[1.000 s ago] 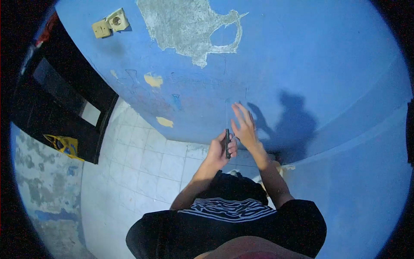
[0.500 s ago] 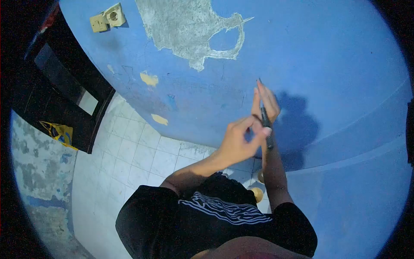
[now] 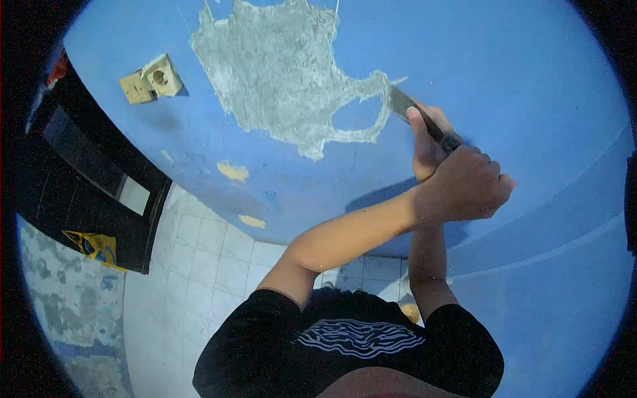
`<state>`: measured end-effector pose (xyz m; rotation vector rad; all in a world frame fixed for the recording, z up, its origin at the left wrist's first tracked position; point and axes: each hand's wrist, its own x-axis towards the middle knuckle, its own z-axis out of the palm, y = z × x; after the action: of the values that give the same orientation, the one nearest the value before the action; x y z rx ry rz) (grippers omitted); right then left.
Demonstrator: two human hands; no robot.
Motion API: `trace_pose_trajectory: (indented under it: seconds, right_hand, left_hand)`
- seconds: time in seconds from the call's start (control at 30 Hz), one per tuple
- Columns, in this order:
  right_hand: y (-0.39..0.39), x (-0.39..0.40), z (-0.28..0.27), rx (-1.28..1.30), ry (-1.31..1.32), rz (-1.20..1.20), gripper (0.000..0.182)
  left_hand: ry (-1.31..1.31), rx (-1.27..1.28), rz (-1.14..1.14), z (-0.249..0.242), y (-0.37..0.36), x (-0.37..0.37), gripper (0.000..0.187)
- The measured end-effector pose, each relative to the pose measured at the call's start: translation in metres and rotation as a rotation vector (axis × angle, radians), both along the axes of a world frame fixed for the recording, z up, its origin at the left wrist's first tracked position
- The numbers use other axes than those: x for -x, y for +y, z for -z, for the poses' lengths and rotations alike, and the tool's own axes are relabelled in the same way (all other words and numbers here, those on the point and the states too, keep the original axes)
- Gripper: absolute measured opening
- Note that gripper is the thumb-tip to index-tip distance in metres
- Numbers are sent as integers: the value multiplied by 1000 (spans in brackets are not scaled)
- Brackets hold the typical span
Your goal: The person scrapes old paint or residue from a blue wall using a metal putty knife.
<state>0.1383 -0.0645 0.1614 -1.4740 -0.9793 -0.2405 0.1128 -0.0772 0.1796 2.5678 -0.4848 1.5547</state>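
Head view: both hands, left (image 3: 464,189) and right (image 3: 428,149), grip a flat metal scraper (image 3: 403,105) against rough grey bare plaster (image 3: 285,79) on the smooth blue wall (image 3: 517,66)

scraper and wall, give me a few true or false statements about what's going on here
1. Both hands are on the scraper. True: the left hand wraps the handle end and the right hand presses nearer the blade.
2. The blade meets the edge of the bare grey patch. True.
3. The wall is painted green. False: it is blue.
4. The socket sits right of the hands. False: it is far to their left.
5. The floor is tiled. True.
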Motion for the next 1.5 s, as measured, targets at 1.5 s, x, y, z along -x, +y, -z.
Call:
trace_pose_trajectory:
  seconds: [1.5]
  right_hand:
    - [18,-35,-31,-84,-245,-162,9]
  left_hand:
    - [-211,300,154,-75,31,1,31]
